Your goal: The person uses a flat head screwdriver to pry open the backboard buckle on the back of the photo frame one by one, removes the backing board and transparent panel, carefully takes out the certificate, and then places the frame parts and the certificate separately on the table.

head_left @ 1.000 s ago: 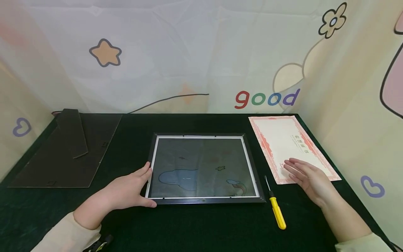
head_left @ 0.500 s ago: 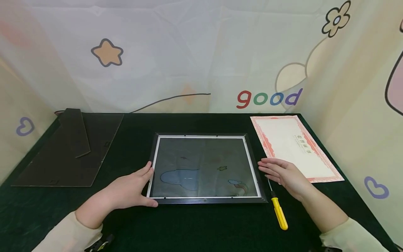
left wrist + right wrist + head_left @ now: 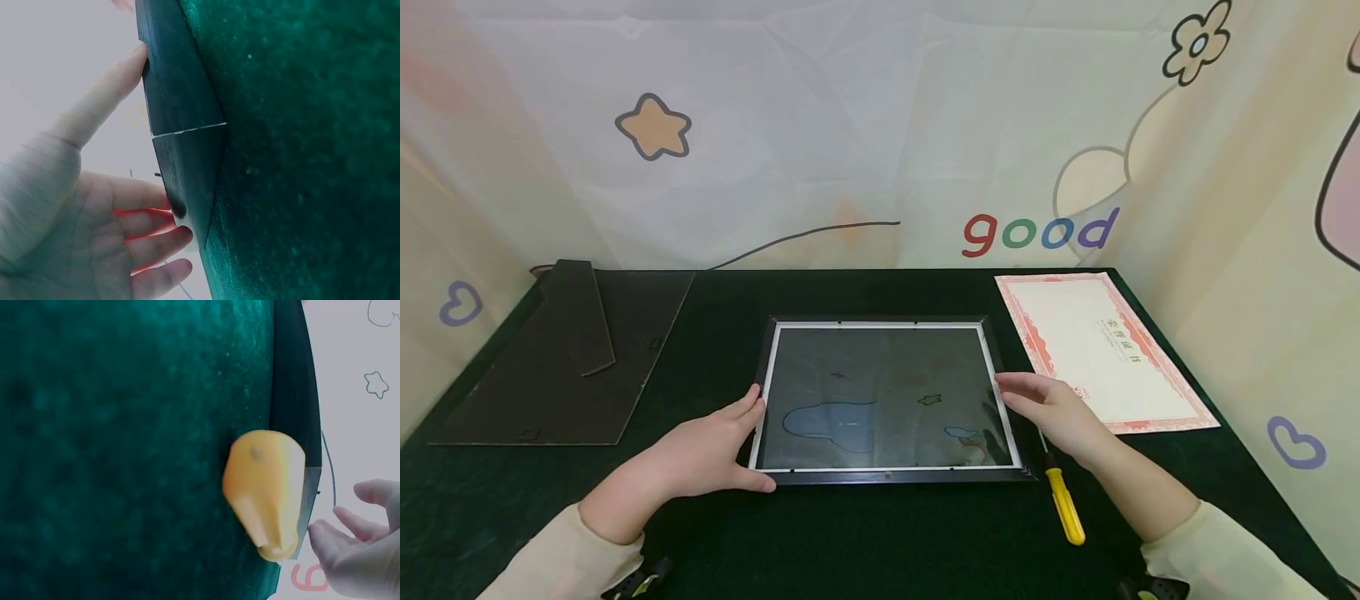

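Note:
A dark picture frame [image 3: 850, 478] with a white inner border lies flat at mid-table in the head view. Its glassy pane [image 3: 842, 367] mirrors the curtain's drawings. My left hand [image 3: 711, 450] rests against the near left corner, thumb on the front edge, fingers along the left side; the left wrist view shows its fingers fairly straight. Over the right side hovers my right hand [image 3: 1056, 417], fingers loosely bent, nothing in them. Just below that hand lies a screwdriver [image 3: 1063, 507] with a yellow handle, its shaft beside the frame and partly hidden by the hand.
A certificate [image 3: 1060, 325] with a pink border lies at the back right, partly behind the right hand. On the left is a dark backing board [image 3: 497, 392] with its stand leg [image 3: 576, 321]. A printed curtain [image 3: 805, 125] encloses the dark green tabletop [image 3: 850, 542].
My right hand has moved left, from over the certificate, past the screwdriver, to the frame's right side. The left hand stays at the frame's corner.

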`<state>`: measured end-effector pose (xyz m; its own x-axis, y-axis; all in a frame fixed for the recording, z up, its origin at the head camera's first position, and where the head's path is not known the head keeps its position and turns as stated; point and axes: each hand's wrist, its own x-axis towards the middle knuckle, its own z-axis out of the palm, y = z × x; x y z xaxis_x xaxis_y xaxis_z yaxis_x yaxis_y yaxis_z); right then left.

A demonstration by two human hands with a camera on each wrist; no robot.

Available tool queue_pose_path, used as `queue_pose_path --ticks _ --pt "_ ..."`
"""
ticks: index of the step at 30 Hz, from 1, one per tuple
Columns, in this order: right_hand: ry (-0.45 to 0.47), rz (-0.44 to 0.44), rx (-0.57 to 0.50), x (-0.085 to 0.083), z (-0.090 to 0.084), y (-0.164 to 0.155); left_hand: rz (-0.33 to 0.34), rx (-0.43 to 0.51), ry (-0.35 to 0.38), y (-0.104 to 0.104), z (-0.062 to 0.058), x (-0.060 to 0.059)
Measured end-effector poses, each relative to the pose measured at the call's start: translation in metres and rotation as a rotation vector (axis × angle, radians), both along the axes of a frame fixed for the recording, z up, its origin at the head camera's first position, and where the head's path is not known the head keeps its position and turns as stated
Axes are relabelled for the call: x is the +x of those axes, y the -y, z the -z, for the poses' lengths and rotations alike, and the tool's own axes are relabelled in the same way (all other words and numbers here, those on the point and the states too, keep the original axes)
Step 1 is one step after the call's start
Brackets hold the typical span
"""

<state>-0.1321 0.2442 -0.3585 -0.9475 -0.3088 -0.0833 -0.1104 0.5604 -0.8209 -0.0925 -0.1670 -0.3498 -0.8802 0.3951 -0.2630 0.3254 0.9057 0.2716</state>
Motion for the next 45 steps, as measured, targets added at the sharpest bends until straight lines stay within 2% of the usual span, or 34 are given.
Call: queue_pose_path --ticks 4,11,18,23,27,32,36,39,42,45 --pt "-0.056 0.003 0.111 -0.001 0.0 0.005 0.002 0.005 -0.001 0.0 0.001 -0.001" --pt "-0.145 -0.066 0.291 0.001 0.0 0.012 -0.008 0.009 0.013 0.001 0.002 -0.001" --pt "-0.149 -0.09 0.37 0.002 -0.005 0.016 0.004 0.014 -0.003 0.001 0.002 -0.001" --pt "-0.137 -0.09 0.413 0.002 -0.004 0.017 -0.01 0.025 0.018 0.001 0.002 -0.001" --pt "-0.149 -0.104 0.489 0.003 -0.003 0.019 -0.015 0.059 0.037 0.003 0.002 -0.002" --pt "-0.188 -0.137 0.569 0.004 -0.003 0.022 -0.067 0.217 0.074 0.007 0.002 -0.004" --pt "-0.195 -0.149 0.592 0.004 -0.005 0.023 -0.126 0.337 0.059 0.009 0.004 -0.007" --pt "-0.198 -0.152 0.594 0.005 -0.006 0.022 -0.19 0.356 0.052 0.008 0.005 -0.011" --pt "-0.19 -0.156 0.592 0.005 -0.006 0.022 -0.257 0.355 0.106 0.006 0.007 -0.016" --pt "-0.188 -0.161 0.593 0.005 -0.005 0.021 -0.29 0.342 0.158 0.004 0.01 -0.019"
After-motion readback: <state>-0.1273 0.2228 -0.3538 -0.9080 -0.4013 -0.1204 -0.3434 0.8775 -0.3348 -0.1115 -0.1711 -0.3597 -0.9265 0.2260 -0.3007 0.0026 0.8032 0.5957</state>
